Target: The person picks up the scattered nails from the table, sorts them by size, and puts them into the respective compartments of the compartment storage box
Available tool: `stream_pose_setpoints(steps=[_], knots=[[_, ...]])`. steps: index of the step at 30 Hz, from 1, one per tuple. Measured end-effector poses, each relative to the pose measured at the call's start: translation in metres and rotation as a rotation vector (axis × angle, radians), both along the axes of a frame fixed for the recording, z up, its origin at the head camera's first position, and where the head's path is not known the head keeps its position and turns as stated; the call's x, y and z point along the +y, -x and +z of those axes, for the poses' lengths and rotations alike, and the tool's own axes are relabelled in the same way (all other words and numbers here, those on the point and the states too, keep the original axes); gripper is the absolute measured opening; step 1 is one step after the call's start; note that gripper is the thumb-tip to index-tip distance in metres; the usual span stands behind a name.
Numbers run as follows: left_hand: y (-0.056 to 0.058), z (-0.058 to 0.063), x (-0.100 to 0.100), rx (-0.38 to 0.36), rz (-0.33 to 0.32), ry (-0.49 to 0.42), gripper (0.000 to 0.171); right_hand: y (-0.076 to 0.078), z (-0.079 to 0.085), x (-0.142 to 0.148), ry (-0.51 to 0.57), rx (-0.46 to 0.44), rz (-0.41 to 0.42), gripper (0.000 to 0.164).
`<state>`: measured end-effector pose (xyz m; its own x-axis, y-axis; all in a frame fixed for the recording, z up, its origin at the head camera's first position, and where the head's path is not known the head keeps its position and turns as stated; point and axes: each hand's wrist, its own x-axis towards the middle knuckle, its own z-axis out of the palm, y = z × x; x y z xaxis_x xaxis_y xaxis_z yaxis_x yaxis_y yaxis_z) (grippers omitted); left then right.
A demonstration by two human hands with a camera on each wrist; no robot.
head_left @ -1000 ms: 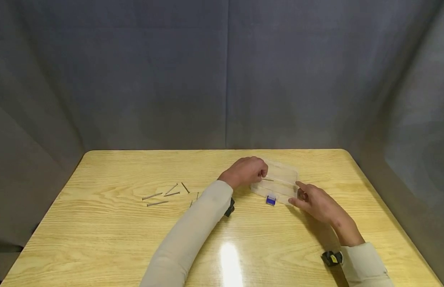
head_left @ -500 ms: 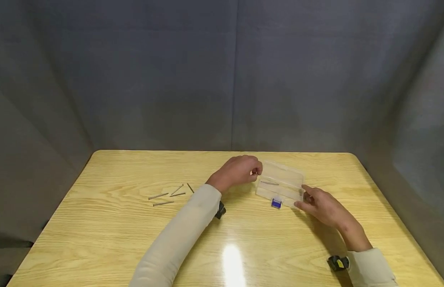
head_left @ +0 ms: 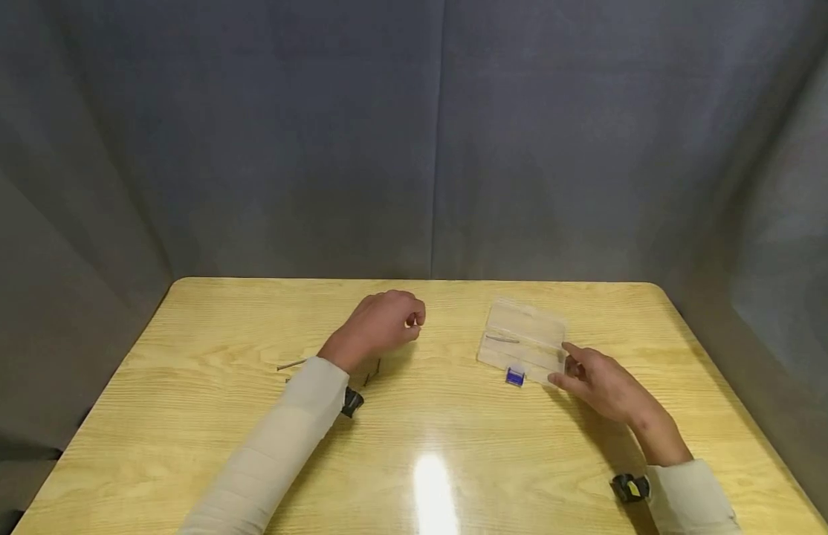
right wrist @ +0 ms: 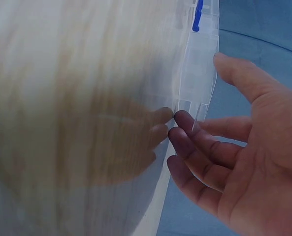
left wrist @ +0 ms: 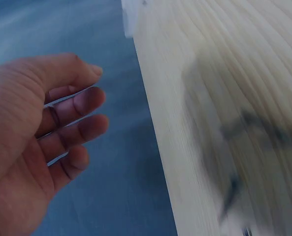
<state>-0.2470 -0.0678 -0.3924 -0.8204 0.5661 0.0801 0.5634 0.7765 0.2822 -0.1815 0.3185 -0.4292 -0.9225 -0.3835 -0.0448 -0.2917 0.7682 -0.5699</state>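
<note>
A clear plastic box [head_left: 521, 357] with a blue latch [head_left: 515, 377] stands with its lid [head_left: 529, 321] raised on the right half of the table. Inside it lie thin metal nails [head_left: 502, 339]. My right hand [head_left: 604, 386] holds the box's right end, thumb at the front corner and fingers around the side. In the left wrist view my left hand [left wrist: 42, 123] has loosely bent fingers and nothing between them. It hovers over the table, left of the box. Loose nails [head_left: 291, 364] lie below it, partly hidden by the left sleeve [head_left: 273, 438].
The wooden table [head_left: 414, 416] has rounded back corners and grey curtains [head_left: 307, 148] behind and at the sides. A bright reflection sits near the front middle. Each wrist carries a small dark camera [head_left: 630, 488].
My left hand has moved away from the box, leftward toward the loose nails, leaving nails in the box. My right hand stays at the box's end.
</note>
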Motion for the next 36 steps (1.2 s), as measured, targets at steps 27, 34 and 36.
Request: stream_pose_setpoints(steps=[27, 34, 36], knots=[[-0.021, -0.031, -0.081, 0.053, -0.057, 0.115, 0.009, -0.01, 0.003, 0.004, 0.039, -0.034, -0.004, 0.077], [-0.022, -0.033, -0.075, 0.094, -0.078, 0.196, 0.012, -0.015, 0.002, 0.006, 0.042, -0.046, -0.01, 0.078], [-0.022, -0.033, -0.072, 0.086, -0.088, 0.208, 0.016, -0.017, 0.003, 0.007, 0.044, -0.043, -0.016, 0.077]])
